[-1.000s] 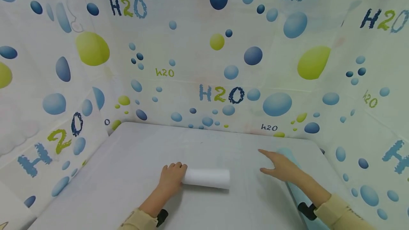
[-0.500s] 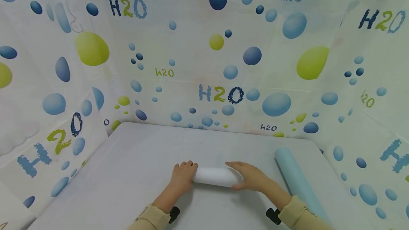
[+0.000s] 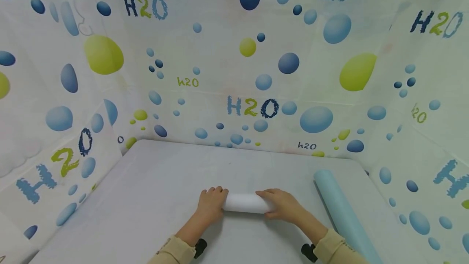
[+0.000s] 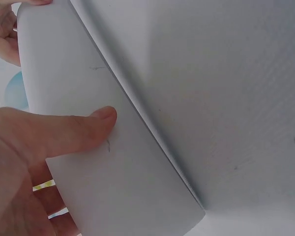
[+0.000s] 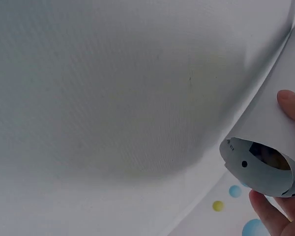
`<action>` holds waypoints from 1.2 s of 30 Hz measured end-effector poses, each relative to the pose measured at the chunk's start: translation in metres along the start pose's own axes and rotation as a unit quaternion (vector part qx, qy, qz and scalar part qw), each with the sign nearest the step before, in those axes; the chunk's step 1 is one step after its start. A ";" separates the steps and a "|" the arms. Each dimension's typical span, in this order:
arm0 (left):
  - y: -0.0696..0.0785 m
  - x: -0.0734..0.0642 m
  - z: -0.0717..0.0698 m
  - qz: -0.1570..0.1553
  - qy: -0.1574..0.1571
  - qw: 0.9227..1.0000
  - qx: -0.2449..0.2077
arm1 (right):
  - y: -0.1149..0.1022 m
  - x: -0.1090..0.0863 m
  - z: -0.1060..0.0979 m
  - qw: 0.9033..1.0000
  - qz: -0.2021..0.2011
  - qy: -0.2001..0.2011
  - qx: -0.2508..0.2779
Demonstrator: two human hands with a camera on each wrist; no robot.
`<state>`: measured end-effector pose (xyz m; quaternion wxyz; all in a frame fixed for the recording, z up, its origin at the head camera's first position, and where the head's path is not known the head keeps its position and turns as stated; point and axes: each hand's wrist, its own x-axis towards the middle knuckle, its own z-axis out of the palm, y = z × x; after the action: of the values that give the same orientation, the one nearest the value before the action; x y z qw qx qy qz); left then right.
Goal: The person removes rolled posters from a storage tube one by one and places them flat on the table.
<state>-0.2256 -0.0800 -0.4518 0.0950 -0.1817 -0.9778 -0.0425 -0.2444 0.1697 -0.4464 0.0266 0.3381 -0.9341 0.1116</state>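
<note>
A white paper roll (image 3: 243, 203) lies crosswise near the middle of the table in the head view. My left hand (image 3: 212, 205) grips its left end, and my right hand (image 3: 283, 205) holds the right end. In the left wrist view, the left thumb (image 4: 96, 129) presses the roll's near side while the fingers go round the far side, partly hidden. The right wrist view shows the right thumb (image 5: 292, 104) on the outside of the paper. There the roll's open end reveals a hollow inside with dark printed marks (image 5: 244, 164).
A longer light blue roll (image 3: 344, 217) lies lengthwise on the table, to the right of my right forearm. The white-covered table (image 3: 165, 166) is enclosed by curtains (image 3: 220, 52) printed with blue and green bubbles and H2O lettering.
My right hand has come left from above the light blue roll and taken hold of the white roll's right end. The left hand and the white roll have shifted slightly right.
</note>
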 end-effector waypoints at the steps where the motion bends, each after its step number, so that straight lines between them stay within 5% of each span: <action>1: 0.000 -0.001 0.000 0.001 -0.002 1.000 0.003 | 0.000 0.000 0.000 1.000 -0.002 0.003 0.000; 8: 0.002 -0.007 -0.002 0.021 -0.004 0.999 -0.032 | 0.004 0.004 0.001 0.999 -0.013 0.041 -0.003; 15: 0.014 -0.015 -0.017 0.011 -0.048 0.996 -0.072 | 0.008 0.008 0.002 0.998 -0.025 0.058 -0.004; 22: 0.029 -0.021 -0.030 0.002 -0.103 0.982 -0.159 | 0.014 0.018 0.013 0.995 -0.047 0.086 -0.029; 28: 0.034 -0.025 -0.019 -0.023 -0.121 0.948 -0.294 | 0.015 0.027 0.022 0.994 -0.050 0.094 -0.039; 36: 0.046 -0.036 0.002 -0.057 -0.126 0.883 -0.449 | 0.010 0.032 0.030 0.993 -0.055 0.092 -0.044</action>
<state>-0.1764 -0.0492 -0.4589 -0.1236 -0.1527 -0.8667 -0.4586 -0.2748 0.1501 -0.4736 0.1333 0.3755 -0.9117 0.0997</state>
